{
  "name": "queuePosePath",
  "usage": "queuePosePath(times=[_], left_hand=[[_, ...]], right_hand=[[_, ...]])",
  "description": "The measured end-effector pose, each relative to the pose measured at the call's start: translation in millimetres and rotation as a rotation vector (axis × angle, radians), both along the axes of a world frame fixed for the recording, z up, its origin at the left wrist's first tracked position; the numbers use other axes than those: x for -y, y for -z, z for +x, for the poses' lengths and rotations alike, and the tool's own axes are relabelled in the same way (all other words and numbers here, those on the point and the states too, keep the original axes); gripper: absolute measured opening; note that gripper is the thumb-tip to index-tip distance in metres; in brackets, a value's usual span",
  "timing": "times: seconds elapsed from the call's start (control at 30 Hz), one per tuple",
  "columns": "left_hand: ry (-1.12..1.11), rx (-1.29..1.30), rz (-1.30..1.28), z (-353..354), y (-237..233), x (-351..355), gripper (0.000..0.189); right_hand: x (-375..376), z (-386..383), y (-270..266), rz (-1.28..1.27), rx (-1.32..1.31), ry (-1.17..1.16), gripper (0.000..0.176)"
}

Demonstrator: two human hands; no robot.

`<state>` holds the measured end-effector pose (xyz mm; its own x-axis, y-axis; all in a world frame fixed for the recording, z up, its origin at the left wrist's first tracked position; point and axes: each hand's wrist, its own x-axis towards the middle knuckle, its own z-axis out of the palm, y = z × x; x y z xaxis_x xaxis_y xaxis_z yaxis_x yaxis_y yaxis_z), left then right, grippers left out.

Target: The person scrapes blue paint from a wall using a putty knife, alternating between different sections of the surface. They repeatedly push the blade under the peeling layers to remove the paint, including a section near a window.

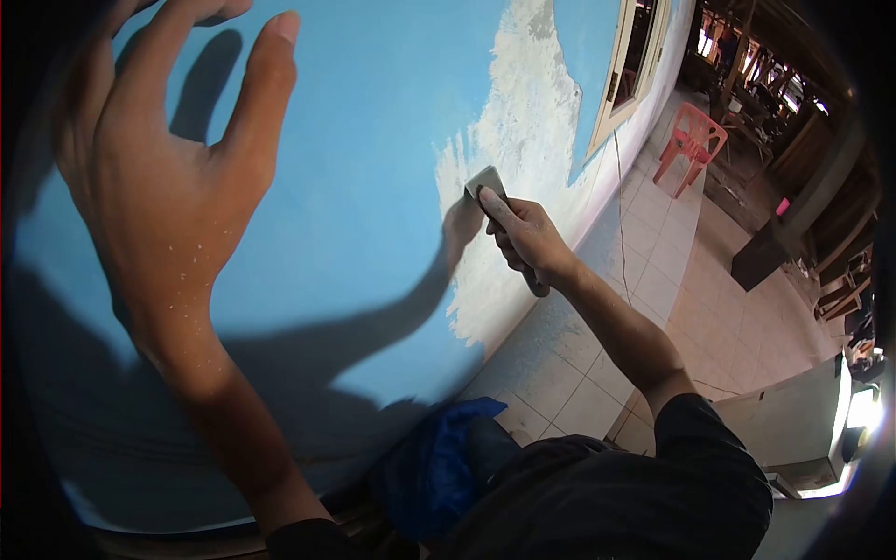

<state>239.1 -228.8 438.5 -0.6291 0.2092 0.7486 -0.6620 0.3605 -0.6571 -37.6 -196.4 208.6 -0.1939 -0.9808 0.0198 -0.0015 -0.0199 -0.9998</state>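
Note:
My left hand (168,177) is raised near the blue wall (364,140) at the left, its fingers apart and nothing in it; pale specks dot its back and wrist. Lower right of the wall's middle, my right hand (527,238) is wrapped round the handle of a scraper (486,181). The scraper's flat metal blade points up and left, at the border between the blue paint and a rough whitish patch (527,103). Whether the blade touches the wall cannot be told. The patch has ragged edges and runs from the top down towards the floor.
A window frame (621,79) is set in the wall at the upper right. Pale dust lies on the floor tiles (569,364). Further off are a red plastic chair (693,145) and a dark post (765,252). Blue cloth (434,471) lies low by the wall; a pale cabinet (793,420) stands right.

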Motion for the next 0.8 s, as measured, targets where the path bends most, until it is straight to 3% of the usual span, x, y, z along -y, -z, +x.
queuePosePath(times=[0.2, 0.47, 0.67, 0.8], left_hand=[[0.010, 0.014, -0.014, 3, 0, 5, 0.020], [0.013, -0.010, -0.022, 1, 2, 1, 0.020], [0.081, 0.008, 0.024, 1, -1, 6, 0.021], [0.014, -0.003, -0.021, 1, 0, 1, 0.020]], right_hand=[[8, 5, -48, -0.115, -0.023, 0.044, 0.049], [3, 2, -5, -0.026, 0.009, 0.015, 0.048], [9, 4, -59, -0.112, 0.001, 0.034, 0.050], [5, 0, -15, -0.065, -0.038, 0.028, 0.050]])
